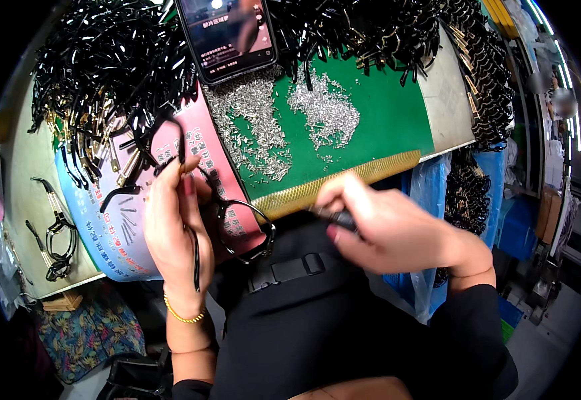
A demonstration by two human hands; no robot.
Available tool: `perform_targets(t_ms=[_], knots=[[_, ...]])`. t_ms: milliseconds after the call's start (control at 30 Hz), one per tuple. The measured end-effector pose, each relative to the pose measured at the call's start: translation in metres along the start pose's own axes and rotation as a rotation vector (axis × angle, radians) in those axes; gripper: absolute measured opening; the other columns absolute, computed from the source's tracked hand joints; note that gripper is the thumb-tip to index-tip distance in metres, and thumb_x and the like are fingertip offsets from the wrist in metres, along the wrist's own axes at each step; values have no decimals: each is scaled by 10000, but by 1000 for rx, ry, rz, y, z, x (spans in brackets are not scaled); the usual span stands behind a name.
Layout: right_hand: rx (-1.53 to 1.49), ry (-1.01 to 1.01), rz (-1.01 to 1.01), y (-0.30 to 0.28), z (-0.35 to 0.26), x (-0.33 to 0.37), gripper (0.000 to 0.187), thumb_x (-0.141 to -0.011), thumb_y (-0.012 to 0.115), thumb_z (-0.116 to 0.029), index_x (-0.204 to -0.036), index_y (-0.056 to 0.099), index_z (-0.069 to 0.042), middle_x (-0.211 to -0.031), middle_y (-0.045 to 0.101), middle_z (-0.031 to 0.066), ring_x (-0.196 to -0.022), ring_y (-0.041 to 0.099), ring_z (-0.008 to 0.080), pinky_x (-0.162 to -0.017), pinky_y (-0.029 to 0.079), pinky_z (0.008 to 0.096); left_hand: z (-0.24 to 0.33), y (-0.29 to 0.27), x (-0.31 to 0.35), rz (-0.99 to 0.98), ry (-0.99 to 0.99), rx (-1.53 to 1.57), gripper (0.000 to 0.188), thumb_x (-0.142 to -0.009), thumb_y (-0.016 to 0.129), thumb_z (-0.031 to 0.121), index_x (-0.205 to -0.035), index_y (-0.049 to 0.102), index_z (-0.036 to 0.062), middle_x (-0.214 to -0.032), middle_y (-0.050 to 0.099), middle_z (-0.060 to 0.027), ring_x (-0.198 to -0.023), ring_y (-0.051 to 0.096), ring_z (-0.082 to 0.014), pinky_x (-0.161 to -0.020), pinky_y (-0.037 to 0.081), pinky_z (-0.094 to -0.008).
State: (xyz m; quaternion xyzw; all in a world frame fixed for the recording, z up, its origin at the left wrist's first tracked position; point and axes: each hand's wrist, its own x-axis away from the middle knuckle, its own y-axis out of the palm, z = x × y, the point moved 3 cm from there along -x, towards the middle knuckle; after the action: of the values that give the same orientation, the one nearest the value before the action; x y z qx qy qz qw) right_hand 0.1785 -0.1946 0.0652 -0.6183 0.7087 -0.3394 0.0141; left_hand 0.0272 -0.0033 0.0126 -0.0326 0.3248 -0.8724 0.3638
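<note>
My left hand [172,230] is closed on a black eyeglass frame [270,240]. One round rim points right, toward my right hand, and a thin black temple hangs down along my palm. My right hand [394,230] is blurred by motion, its fingers pinched round a dark, slim tool [338,217] whose kind I cannot make out. The tool is apart from the frame. Just beyond my hands, two piles of tiny silver screw-like pieces [327,113] are spread on a green mat [394,100].
A gold mesh strip [377,169] edges the mat. A lit phone [234,47] stands behind. Heaps of black temples [114,60] fill the table's back. More eyeglass frames [60,233] lie at the left. Blue plastic-lined containers [424,233] stand at the right.
</note>
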Motion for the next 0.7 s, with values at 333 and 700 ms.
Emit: perform_targets(t_ms=[333,700], knots=[[810,-155,172,-13,3,-15,605,-802,654,-73,-1382,583,-233,-889,518,108,-671,637,204,-500,501,307,3,5,-11,-238,143,290,187,-1002,524,21,-1135,655,19,-872,688,-78,-793,607,-243,-746,476,-356],[813,-166,223,-7,9,-20,601,-791,654,-69,-1369,603,-227,-881,521,105,-596,596,177,-453,465,285,-2,3,-16,35,79,426,183,-1069,465,95,-1123,586,-32,-1133,684,-156,-817,626,-165,-745,526,-296]])
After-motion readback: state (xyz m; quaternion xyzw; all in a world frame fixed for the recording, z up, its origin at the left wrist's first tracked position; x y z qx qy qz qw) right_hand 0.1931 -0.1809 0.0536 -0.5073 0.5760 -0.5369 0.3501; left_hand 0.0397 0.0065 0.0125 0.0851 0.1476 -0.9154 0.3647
